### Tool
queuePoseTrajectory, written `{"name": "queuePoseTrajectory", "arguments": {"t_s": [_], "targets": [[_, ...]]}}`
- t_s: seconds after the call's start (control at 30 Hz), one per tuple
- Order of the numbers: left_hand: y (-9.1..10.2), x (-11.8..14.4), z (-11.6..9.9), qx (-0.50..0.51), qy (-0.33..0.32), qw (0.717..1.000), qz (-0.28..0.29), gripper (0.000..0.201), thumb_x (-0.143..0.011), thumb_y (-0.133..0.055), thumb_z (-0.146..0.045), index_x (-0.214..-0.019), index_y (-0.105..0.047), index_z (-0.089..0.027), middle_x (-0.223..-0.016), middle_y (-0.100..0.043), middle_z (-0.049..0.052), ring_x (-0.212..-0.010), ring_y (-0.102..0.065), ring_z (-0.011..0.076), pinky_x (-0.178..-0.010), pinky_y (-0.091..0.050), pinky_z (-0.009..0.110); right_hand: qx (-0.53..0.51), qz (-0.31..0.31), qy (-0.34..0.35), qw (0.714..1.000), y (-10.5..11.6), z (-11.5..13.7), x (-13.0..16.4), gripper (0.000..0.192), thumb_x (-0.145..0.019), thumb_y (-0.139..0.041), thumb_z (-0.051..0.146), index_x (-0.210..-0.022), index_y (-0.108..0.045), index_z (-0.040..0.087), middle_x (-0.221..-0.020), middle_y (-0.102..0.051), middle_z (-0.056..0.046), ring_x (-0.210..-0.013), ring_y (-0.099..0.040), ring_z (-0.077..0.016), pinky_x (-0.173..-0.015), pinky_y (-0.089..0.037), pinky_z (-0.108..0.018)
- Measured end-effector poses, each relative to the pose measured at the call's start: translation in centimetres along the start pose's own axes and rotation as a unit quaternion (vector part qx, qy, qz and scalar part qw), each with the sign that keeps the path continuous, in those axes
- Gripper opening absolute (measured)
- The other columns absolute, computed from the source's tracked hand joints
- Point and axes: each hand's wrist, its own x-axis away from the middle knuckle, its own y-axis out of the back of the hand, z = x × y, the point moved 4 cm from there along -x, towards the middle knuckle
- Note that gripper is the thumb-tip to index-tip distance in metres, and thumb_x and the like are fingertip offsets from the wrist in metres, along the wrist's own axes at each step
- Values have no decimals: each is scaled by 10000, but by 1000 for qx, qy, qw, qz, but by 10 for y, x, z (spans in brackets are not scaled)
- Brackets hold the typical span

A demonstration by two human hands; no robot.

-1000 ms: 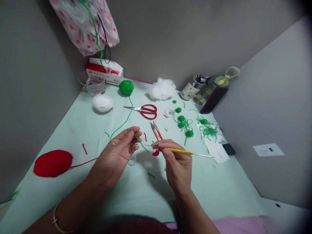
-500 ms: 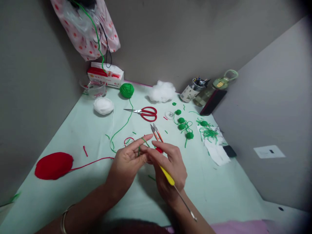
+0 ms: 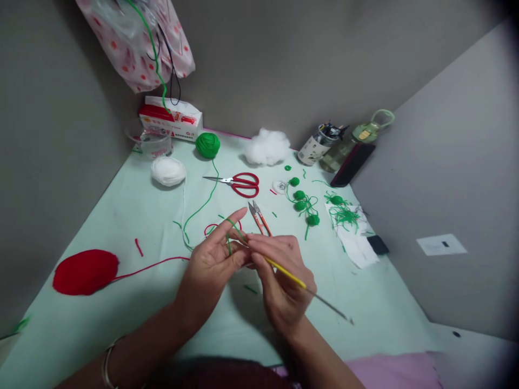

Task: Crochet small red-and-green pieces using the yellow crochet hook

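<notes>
Green yarn strand (image 3: 232,233) sits looped over the left hand's (image 3: 211,265) forefinger, held above the table (image 3: 121,216) just in front of the orange thread snips (image 3: 259,217). From the snips the strand runs back and left across the cloth to the green yarn ball (image 3: 207,145) at the far edge.

Left hand: forefinger stretched forward carrying the loop, thumb and remaining fingers pressed together on the work below it. Whether a small red piece is still pinched there cannot be told; the fingers hide it.

Right hand (image 3: 284,275): closed in a pencil grip on the crochet hook (image 3: 290,274), yellow handle between thumb and forefinger, metal tail pointing right and toward the person.

Change noted: a second ago the hook lay level, tail pointing right, hands slightly apart. Half a second ago the tail swung down toward the body. Now the tip is buried at the left fingertips and the hands touch. Reading: the hook has entered the loop, so a stitch looks to be in progress rather than yarn being arranged.

Around the snips: red scissors (image 3: 242,185) just behind; small green crocheted balls (image 3: 302,199) to the right; red yarn ball (image 3: 85,272) well off to the left, its strand trailing toward the hands; white yarn ball (image 3: 168,170) left of the scissors; stuffing tuft (image 3: 266,147) at the far edge.
</notes>
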Motion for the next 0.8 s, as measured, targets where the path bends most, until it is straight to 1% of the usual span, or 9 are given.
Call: {"name": "queuePoseTrajectory", "arguments": {"t_s": [0.1,0.2,0.27,0.4,0.47,0.53,0.6,0.7,0.8], "targets": [[4,-3,1,-32,-3,999,-2,708,-802,-855,-211,-1463,-607,-265,-926,-725,-6,-879,-692,132,-845,-560,232,-100,-11,-118,988,-1,-11,0,239,-957,-660,141,-1085,-786,299,-1060,-789,-39,-985,-735,-204,-784,-581,-370],[9,-5,2,-73,-22,997,-15,672,-807,-849,-219,-1442,-632,-250,-885,-705,-16,-851,-677,127,-866,-556,249,-170,-38,-208,962,-1,-24,5,158,-937,-704,216,-1001,-819,304,-954,-734,-35,-896,-687,-186,-694,-554,-323],[11,-6,1,-95,-32,995,-25,660,-805,-852,-215,-1431,-643,-243,-878,-700,-17,-846,-670,123,-876,-551,253,-197,-43,-225,953,-1,-29,7,146,-931,-717,233,-982,-824,319,-893,-727,-16,-843,-662,-170,-710,-539,-322],[13,-7,0,-92,-39,994,-34,659,-804,-864,-241,-1426,-646,-238,-896,-693,-11,-843,-651,117,-864,-556,252,-207,-37,-228,951,-1,-35,5,174,-940,-717,223,-987,-826,351,-911,-778,10,-887,-672,-161,-826,-540,-338],[13,-6,0,-87,-42,995,-35,668,-799,-865,-230,-1428,-643,-223,-879,-686,-13,-829,-639,111,-855,-558,247,-216,-33,-231,948,-2,-35,4,178,-944,-713,219,-988,-824,351,-922,-782,14,-875,-679,-153,-797,-549,-320],[12,-6,-1,-90,-45,994,-38,662,-795,-863,-213,-1421,-648,-216,-861,-679,-20,-818,-636,106,-842,-557,235,-215,-30,-223,950,-2,-32,3,176,-944,-708,206,-991,-819,335,-903,-771,10,-828,-680,-146,-747,-560,-307],[12,-6,-1,-98,-47,993,-38,643,-789,-864,-201,-1401,-667,-223,-846,-675,-31,-810,-642,99,-826,-552,216,-189,-28,-190,963,-2,-27,1,181,-933,-712,173,-994,-811,312,-886,-756,1,-820,-687,-153,-739,-578,-316],[11,-6,-1,-99,-43,994,-30,660,-767,-879,-188,-1394,-676,-226,-826,-676,-46,-802,-654,90,-816,-546,190,-104,-21,-102,989,-2,-15,0,240,-916,-706,96,-1037,-790,284,-928,-741,-28,-872,-703,-171,-740,-604,-329],[10,-3,-1,-84,-21,996,-18,703,-765,-888,-205,-1426,-649,-214,-820,-690,-46,-814,-669,96,-823,-552,185,4,-21,-6,1000,0,-6,5,365,-926,-667,42,-1164,-758,303,-965,-729,-37,-852,-698,-165,-714,-612,-333]]}}
